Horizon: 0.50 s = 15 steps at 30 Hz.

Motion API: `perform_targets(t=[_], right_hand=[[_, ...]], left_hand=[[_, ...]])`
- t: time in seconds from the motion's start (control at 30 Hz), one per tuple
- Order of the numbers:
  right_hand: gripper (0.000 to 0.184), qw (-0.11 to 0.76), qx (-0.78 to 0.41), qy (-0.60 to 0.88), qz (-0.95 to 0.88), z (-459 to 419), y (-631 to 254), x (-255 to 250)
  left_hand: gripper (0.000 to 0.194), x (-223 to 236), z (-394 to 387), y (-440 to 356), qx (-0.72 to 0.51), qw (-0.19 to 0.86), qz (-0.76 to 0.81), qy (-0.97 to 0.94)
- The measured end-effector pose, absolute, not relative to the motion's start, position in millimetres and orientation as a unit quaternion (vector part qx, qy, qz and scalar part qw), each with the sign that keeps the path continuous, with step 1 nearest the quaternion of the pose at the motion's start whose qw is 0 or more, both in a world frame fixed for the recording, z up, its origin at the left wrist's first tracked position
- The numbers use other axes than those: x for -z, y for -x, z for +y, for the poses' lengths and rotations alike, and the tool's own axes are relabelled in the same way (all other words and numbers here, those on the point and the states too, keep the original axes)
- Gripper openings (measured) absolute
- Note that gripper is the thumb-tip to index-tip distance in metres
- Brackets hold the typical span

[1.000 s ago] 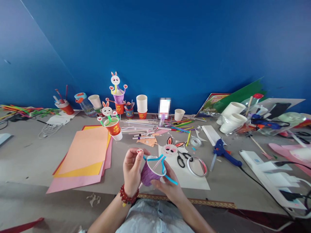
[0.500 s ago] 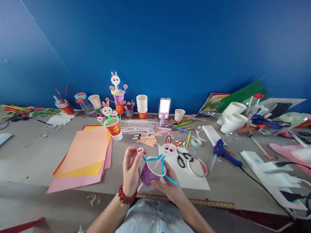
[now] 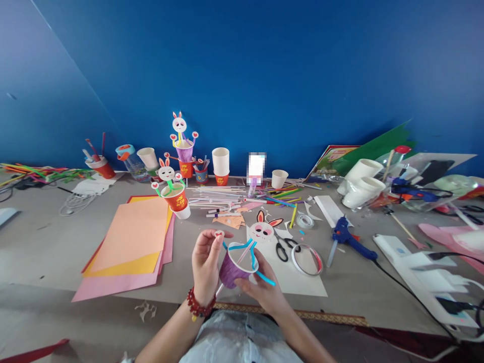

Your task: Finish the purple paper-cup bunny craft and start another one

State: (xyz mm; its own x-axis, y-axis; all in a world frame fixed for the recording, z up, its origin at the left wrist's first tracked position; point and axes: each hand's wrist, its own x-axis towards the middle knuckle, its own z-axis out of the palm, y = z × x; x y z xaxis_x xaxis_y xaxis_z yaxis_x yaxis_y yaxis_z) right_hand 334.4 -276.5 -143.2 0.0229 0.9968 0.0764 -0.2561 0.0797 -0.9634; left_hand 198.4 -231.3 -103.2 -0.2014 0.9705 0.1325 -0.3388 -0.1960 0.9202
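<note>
My right hand point(image 3: 266, 287) is wrapped round a purple-coloured paper cup point(image 3: 235, 272), tilted above the table's front edge. A white paper rabbit head point(image 3: 261, 232) with orange-lined ears stands over the cup on a pale straw that passes through it. Blue straws point(image 3: 266, 278) stick out from both sides of the cup. With my left hand point(image 3: 207, 257) I pinch a small round paper piece with a red heart point(image 3: 219, 234) between thumb and fingers, at the left blue straw's end. The right straw's end is bare.
Coloured paper sheets point(image 3: 128, 237) lie at left, near a red cup rabbit point(image 3: 176, 197). Scissors point(image 3: 283, 251), a tape roll point(image 3: 307, 259) and a blue glue gun point(image 3: 350, 239) lie right. A power strip point(image 3: 406, 272) and cables are farther right; loose straws point(image 3: 215, 195) lie behind.
My left fingers opened a little round the heart piece, then closed on it again. The rabbit head has tipped slightly left. The right hand keeps its hold on the cup.
</note>
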Motion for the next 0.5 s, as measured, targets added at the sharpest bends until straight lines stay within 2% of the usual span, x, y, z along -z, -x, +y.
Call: perform_targets(t=[0.1, 0.23, 0.37, 0.5], right_hand=[[0.062, 0.584, -0.543, 0.408, -0.444, -276, -334, 141], [0.06, 0.578, -0.552, 0.405, -0.443, -276, -334, 138], [0.057, 0.568, -0.55, 0.419, -0.446, -276, -335, 137], [0.057, 0.575, -0.544, 0.418, -0.446, -277, -333, 140]], left_hand=[[0.02, 102, -233, -197, -0.659, 0.508, 0.389, -0.395], [0.035, 102, -236, -194, -0.652, 0.51, 0.384, -0.408], [0.025, 107, -236, -189, -0.648, 0.493, 0.416, -0.405], [0.024, 110, -234, -186, -0.646, 0.494, 0.426, -0.396]])
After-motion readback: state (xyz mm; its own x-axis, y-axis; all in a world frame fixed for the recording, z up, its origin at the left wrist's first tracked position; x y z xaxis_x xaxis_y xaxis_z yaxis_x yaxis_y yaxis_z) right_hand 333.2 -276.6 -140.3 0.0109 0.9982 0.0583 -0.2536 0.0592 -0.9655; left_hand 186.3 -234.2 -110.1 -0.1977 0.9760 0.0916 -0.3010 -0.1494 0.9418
